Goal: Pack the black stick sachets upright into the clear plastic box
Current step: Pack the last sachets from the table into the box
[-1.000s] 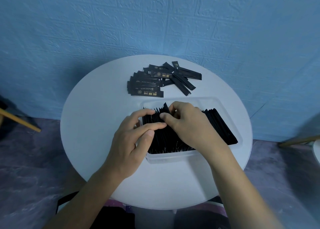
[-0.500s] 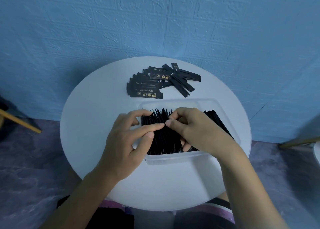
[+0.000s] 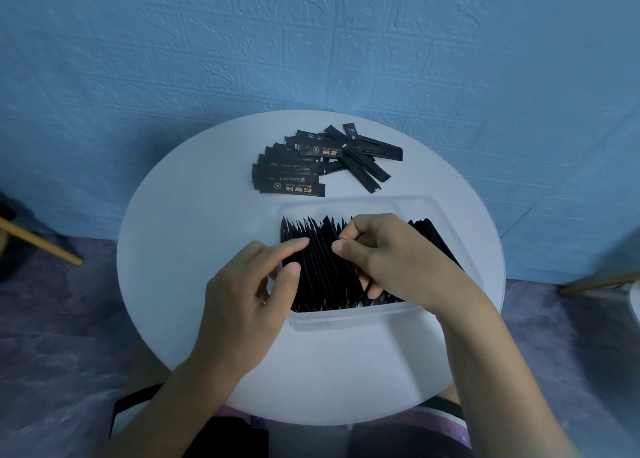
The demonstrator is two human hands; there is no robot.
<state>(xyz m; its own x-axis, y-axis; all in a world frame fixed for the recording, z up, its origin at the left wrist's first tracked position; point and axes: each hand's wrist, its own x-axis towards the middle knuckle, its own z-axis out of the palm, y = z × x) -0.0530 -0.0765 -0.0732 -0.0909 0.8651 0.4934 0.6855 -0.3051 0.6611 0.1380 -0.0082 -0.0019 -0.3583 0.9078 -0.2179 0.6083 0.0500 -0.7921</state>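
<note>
**What hands and frame edges conceal**

The right hand (image 3: 391, 260) covers the middle of the packed sachets (image 3: 318, 267), with its lower fingertips buried among them. The left hand (image 3: 249, 305) hides the left wall of the clear box (image 3: 346, 319). The fine print on the loose sachets (image 3: 294, 180) is mostly unreadable. Both forearms run off the bottom edge.

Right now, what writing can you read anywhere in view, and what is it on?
"BLACK COFFEE": on the nearest loose sachets in the pile, legible on two of them.
Gold print and round emblem on those sachets: too small to read.
Packed sachets in the clear box: no print shows.
</note>
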